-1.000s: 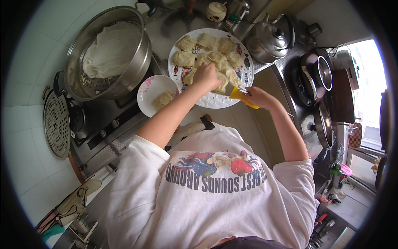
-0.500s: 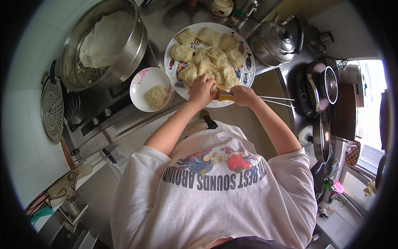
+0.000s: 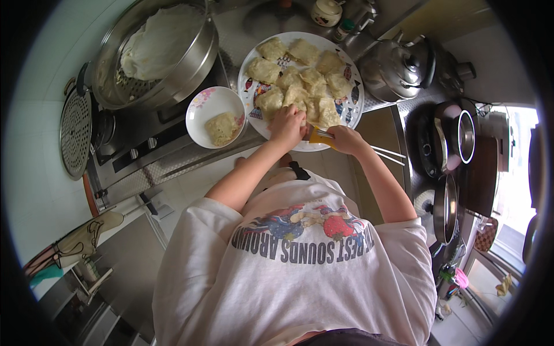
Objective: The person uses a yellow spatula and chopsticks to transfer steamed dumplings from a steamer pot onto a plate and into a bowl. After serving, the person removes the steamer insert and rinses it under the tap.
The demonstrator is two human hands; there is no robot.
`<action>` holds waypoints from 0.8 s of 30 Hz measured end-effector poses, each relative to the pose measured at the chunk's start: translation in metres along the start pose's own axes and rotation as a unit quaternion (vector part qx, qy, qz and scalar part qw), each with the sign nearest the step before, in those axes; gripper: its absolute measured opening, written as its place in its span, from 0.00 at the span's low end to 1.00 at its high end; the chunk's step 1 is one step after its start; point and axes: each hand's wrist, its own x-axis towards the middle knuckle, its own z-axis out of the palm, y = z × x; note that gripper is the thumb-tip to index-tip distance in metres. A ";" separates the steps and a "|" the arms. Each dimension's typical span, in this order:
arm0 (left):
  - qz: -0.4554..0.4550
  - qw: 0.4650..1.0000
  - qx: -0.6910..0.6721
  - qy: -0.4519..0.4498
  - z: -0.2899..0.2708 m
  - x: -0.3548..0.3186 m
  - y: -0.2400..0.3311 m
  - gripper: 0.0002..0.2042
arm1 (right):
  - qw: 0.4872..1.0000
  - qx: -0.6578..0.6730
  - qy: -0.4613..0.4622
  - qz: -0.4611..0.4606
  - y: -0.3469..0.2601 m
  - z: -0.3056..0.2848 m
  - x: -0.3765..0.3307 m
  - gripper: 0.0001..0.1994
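Note:
On a large white plate (image 3: 350, 115) with coloured fish prints lie several folded dough parcels (image 3: 313, 81), pale and soft. My left hand (image 3: 287, 126) is closed at the plate's near edge, its fingertips pinching a dough parcel (image 3: 302, 119) that they mostly cover. Close beside it, my right hand (image 3: 347, 140) is wrapped round two thin metal chopsticks (image 3: 385, 153), whose long ends stick out to the right. A yellow patch (image 3: 319, 137) shows by the right fingers; whether it is plate print or an object I cannot tell. One more parcel (image 3: 222, 128) sits in a white flowered bowl (image 3: 198, 115).
A wide steel steamer (image 3: 199, 63) with a white cloth (image 3: 156, 46) inside stands on the stove at the far left. A perforated steel rack (image 3: 76, 135) leans by the wall. To the right are a kettle (image 3: 392, 72) and pans (image 3: 445, 207). A lidded jar (image 3: 326, 12) stands behind the plate.
The whole view has shifted slightly, so the counter things sit further right. Both hands stay at the plate's near edge; the chopsticks' long ends tilt a little lower.

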 end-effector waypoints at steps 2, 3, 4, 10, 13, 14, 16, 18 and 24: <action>-0.002 1.000 -0.003 -0.002 0.000 -0.002 0.005 0.11 | 0.999 0.037 0.001 -0.002 0.009 0.005 -0.004 0.12; 0.005 1.000 0.002 -0.007 -0.003 -0.003 0.010 0.13 | 0.998 0.061 0.004 -0.003 0.015 0.011 -0.006 0.12; 0.028 1.000 -0.008 0.006 -0.006 -0.003 0.015 0.11 | 0.996 0.084 0.007 -0.005 0.018 0.013 -0.009 0.13; 0.068 0.984 -0.101 0.128 -0.064 -0.018 0.038 0.12 | 0.984 0.174 0.033 0.015 0.010 -0.005 -0.040 0.14; 0.028 0.978 -0.094 0.186 -0.114 -0.039 0.033 0.11 | 0.987 0.149 0.051 -0.018 -0.012 -0.023 -0.039 0.14; 0.013 0.973 -0.091 0.211 -0.124 -0.050 0.025 0.10 | 0.989 0.130 0.058 -0.032 -0.021 -0.029 -0.038 0.13; -0.026 0.964 -0.071 0.256 -0.143 -0.071 0.006 0.08 | 0.988 0.117 0.069 -0.072 -0.051 -0.041 -0.029 0.12; -0.066 0.958 -0.051 0.274 -0.159 -0.093 -0.014 0.07 | 0.986 0.103 0.065 -0.118 -0.075 -0.045 -0.007 0.12; -0.168 0.937 -0.029 0.306 -0.171 -0.149 -0.064 0.09 | 0.985 0.058 0.029 -0.158 -0.152 -0.034 0.071 0.11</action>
